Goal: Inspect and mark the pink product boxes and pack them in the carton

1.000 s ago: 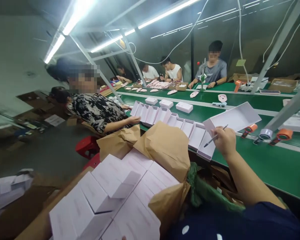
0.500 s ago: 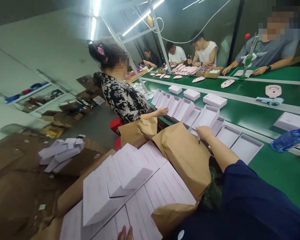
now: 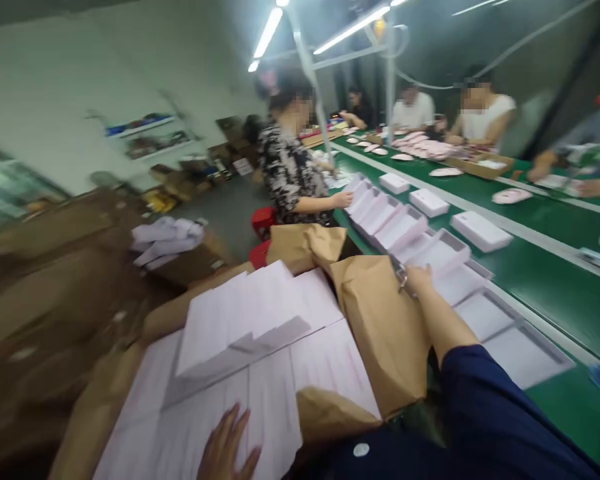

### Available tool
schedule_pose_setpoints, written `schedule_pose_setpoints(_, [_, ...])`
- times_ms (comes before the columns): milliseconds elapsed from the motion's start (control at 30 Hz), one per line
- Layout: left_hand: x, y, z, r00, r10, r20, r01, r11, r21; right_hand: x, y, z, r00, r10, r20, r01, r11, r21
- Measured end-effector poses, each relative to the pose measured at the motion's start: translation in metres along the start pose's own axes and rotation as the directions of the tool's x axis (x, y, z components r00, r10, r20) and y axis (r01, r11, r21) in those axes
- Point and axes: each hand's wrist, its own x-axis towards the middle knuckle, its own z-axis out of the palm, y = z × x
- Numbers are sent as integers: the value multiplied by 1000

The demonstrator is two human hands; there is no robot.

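My right hand (image 3: 418, 278) reaches out from a dark blue sleeve and is closed on a thin pen. It rests at the near edge of a row of open white box trays (image 3: 433, 257) on the green conveyor belt (image 3: 540, 273). My left hand (image 3: 226, 449) lies flat with fingers spread on white flat boxes (image 3: 260, 373) packed in a carton lined with brown paper (image 3: 380, 320). One white box (image 3: 240, 320) sits raised on top of that stack. The view is blurred by motion.
A person in a black patterned top (image 3: 290, 175) sits to the left at the belt, one hand on the tray row. Other people work on the far side among pink parts. Closed white boxes (image 3: 480, 231) lie on the belt. Cardboard cartons and white scraps (image 3: 165, 240) fill the floor at left.
The view has swung left and down. My left hand has come further onto the white boxes in the carton. My right hand stays at the tray row, still with the pen.
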Motion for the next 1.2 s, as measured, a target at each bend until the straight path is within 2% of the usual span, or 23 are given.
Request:
schedule_pose_setpoints(100, [11, 22, -21, 986, -107, 129, 112, 993, -30, 6, -4, -1, 989, -99, -108, 106, 992, 64])
schedule_pose_setpoints(200, [24, 33, -34, 962, -193, 191, 215, 971, -102, 17, 3, 1, 956, -183, -230, 224, 961, 164])
schedule_pose_setpoints(267, [33, 38, -41, 949, -246, 196, 288, 930, -230, 20, 10, 3, 925, -224, -306, 299, 927, 227])
schedule_pose_setpoints(333, [44, 39, -49, 929, -345, 134, 368, 823, -432, 16, 16, 0, 885, -253, -390, 373, 887, 271])
schedule_pose_setpoints(367, [51, 38, -55, 898, -432, 82, 403, 734, -546, 12, 18, -4, 862, -261, -435, 406, 869, 283])
schedule_pose_setpoints(400, [60, 34, -60, 843, -537, 32, 426, 630, -649, 6, 17, -10, 831, -256, -495, 435, 853, 289])
schedule_pose_setpoints(433, [69, 28, -66, 765, -644, -4, 434, 521, -735, -1, 13, -20, 793, -232, -564, 454, 842, 293])
schedule_pose_setpoints(467, [79, 19, -72, 693, -721, -18, 436, 439, -786, -10, 6, -31, 754, -189, -629, 463, 832, 305])
schedule_pose_setpoints(533, [100, -4, -80, 584, -812, 12, 449, 311, -837, -32, -19, -59, 717, -88, -691, 478, 784, 396])
schedule_pose_setpoints(567, [111, -16, -83, 549, -834, 52, 464, 253, -849, -45, -37, -72, 746, -59, -663, 481, 736, 476])
schedule_pose_setpoints(600, [122, -28, -84, 519, -848, 105, 476, 185, -860, -58, -58, -83, 807, -79, -586, 487, 649, 584])
schedule_pose_setpoints(633, [133, -38, -84, 499, -850, 168, 486, 114, -866, -70, -82, -91, 830, -128, -543, 500, 604, 621])
schedule_pose_setpoints(700, [154, -50, -82, 505, -810, 298, 493, -13, -870, -91, -135, -94, 861, -249, -444, 503, 557, 662])
schedule_pose_setpoints(767, [173, -52, -78, 554, -727, 405, 487, -112, -866, -106, -189, -85, 886, -338, -317, 457, 527, 716])
schedule_pose_setpoints(867, [189, -47, -73, 619, -616, 488, 478, -197, -856, -122, -257, -64, 928, -344, -140, 317, 536, 782])
schedule_pose_setpoints(933, [188, -45, -73, 633, -594, 496, 467, -218, -857, -136, -288, -55, 946, -319, -62, 236, 542, 807])
schedule_pose_setpoints(1000, [178, -46, -76, 638, -594, 490, 453, -225, -863, -159, -305, -52, 945, -327, -17, 197, 528, 826])
schedule_pose_setpoints(1067, [160, -48, -83, 652, -589, 477, 436, -223, -872, -189, -312, -53, 922, -387, 13, 198, 498, 844])
schedule_pose_setpoints(1133, [137, -48, -93, 690, -563, 455, 408, -217, -887, -223, -312, -55, 883, -469, 37, 212, 466, 859])
schedule_pose_setpoints(1200, [116, -46, -103, 734, -528, 427, 373, -212, -903, -251, -308, -58, 820, -571, 31, 274, 440, 855])
